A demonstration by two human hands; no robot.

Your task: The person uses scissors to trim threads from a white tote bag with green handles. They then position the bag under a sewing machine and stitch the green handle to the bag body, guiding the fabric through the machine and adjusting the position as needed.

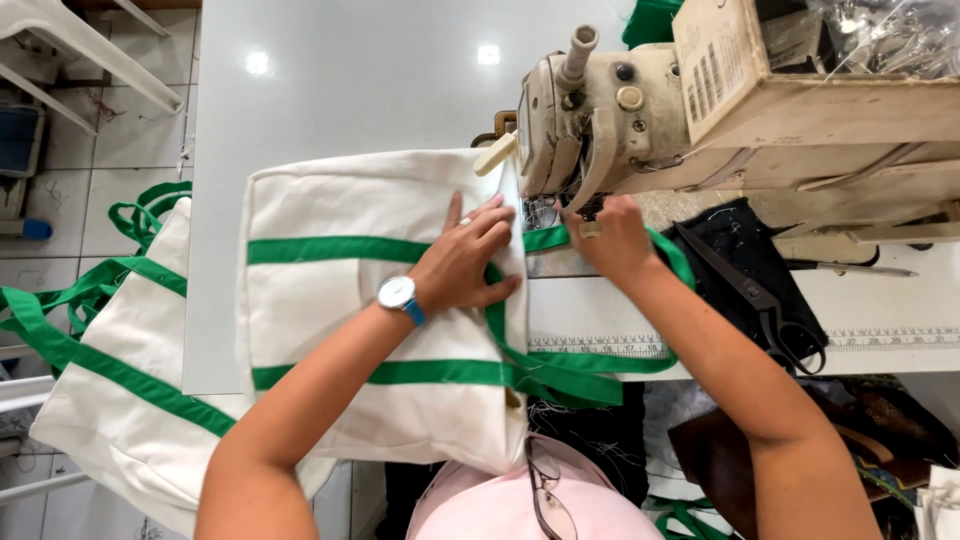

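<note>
Stitching was underway: the left hand (465, 262) pressed flat on the white tote bag (370, 300) (green-banded), while the right hand (612, 238) pinched its green strap (600, 362) at the sewing machine (590, 110), two o'clock; next needed steady feeding.

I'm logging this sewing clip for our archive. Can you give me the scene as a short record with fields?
setting: white sewing table, tiled floor
machine: worn cream sewing machine
left hand: left hand flat on a white bag with green straps, wristwatch on the wrist
right hand: right hand at the needle area, pinching the green strap
nearby: black scissors on dark cloth, more bags at the left
</note>
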